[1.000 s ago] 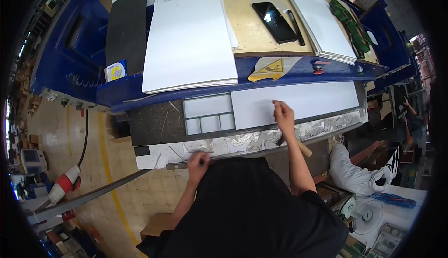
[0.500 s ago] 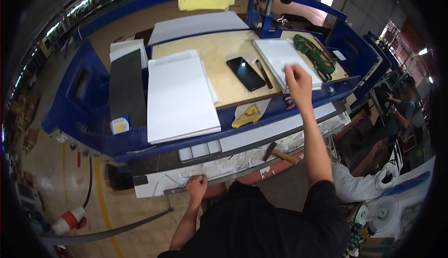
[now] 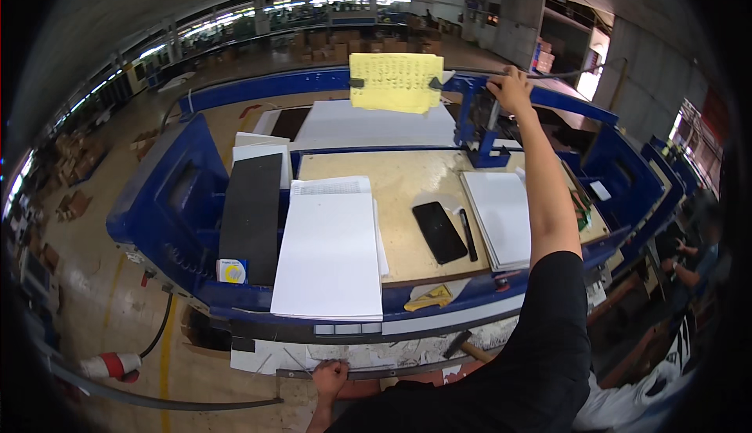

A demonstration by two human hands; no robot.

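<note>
My right hand (image 3: 511, 90) reaches far forward, its fingers curled over the top of a blue metal upright (image 3: 484, 131) on the machine. What lies under those fingers is hidden. Close to my body, my left hand (image 3: 330, 376) rests closed at the front edge of the littered ledge (image 3: 364, 359); anything inside it cannot be made out. Below my right arm sits a stack of white sheets (image 3: 495, 214), partly covered by the arm. Left of that stack lie a black marker (image 3: 468, 233) and a black phone (image 3: 439, 232) on the wooden board (image 3: 399, 190).
A larger white paper stack (image 3: 329, 253) lies at left beside a dark strip (image 3: 251, 221) and a small box (image 3: 232, 271). Clipped yellow notes (image 3: 395, 81) hang behind. A hammer (image 3: 468, 346) rests on the ledge. One person (image 3: 689, 261) works at far right.
My right hand has moved from above the right-hand paper stack up and forward to the top of the blue upright. My left hand stays at the ledge. The view has tilted up.
</note>
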